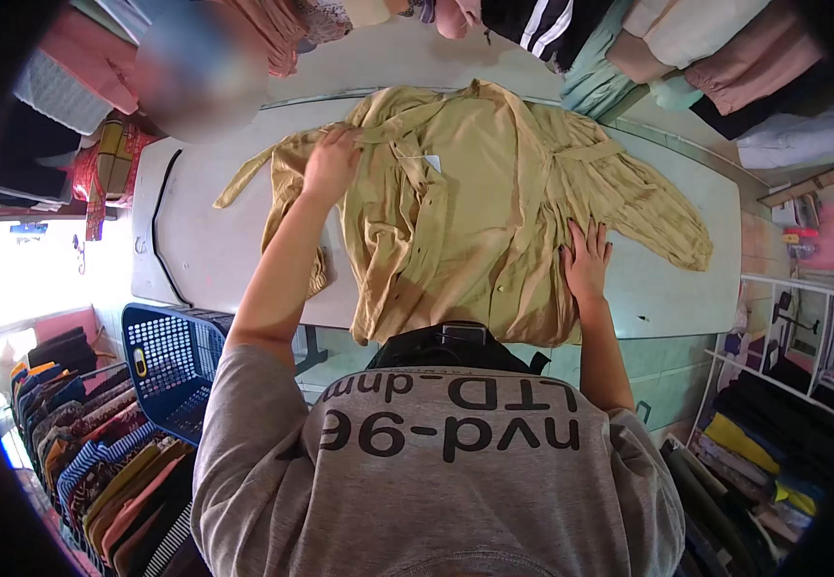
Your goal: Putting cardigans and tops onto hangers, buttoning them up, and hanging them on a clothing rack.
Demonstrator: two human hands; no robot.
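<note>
A mustard-yellow long-sleeved blouse (pixel 475 216) lies spread on a white table (pixel 229 216), its buttoned front partly open and a small white tag (pixel 432 163) near the neck opening. My left hand (pixel 332 162) rests on its upper left part, by the shoulder and a fabric strip; whether the fingers pinch the cloth cannot be told. On the lower right side of the blouse, my right hand (pixel 587 261) lies flat with its fingers apart. One sleeve (pixel 666 223) stretches out to the right. The other is bunched, partly behind my left forearm. A fabric tie (pixel 244 180) extends to the left.
A dark blue plastic basket (pixel 172 360) stands at the table's near left edge. Hanging clothes (pixel 99 461) fill the lower left, with a white metal rack (pixel 785 375) at right. More garments (pixel 677 43) line the far side. A black cord-like strip (pixel 159 223) lies on the table's left end.
</note>
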